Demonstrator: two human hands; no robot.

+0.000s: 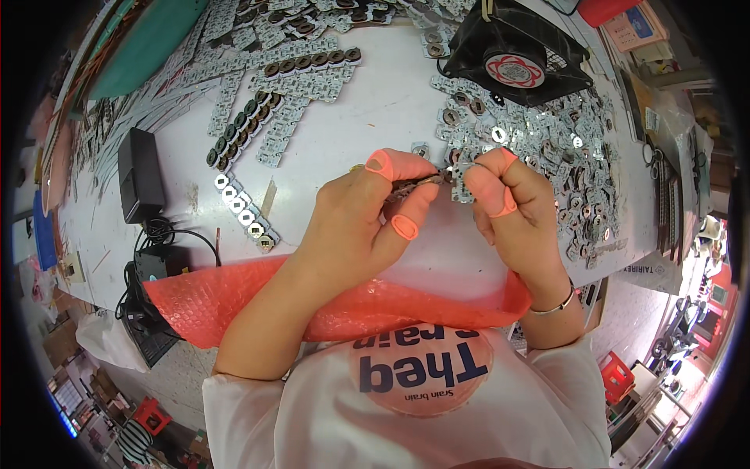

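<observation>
left hand (355, 215) pinched on small metal part (412, 186) | right hand (508, 199) gripping little board (461, 187) | tip: line em up steady above the surface (375, 109), don't force it

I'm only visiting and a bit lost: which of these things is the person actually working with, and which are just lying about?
In use:
left hand
right hand
small metal part held between them
pile of loose parts beside the right hand

Lying about:
black fan
black adapter
orange bubble wrap
strips of parts
</observation>
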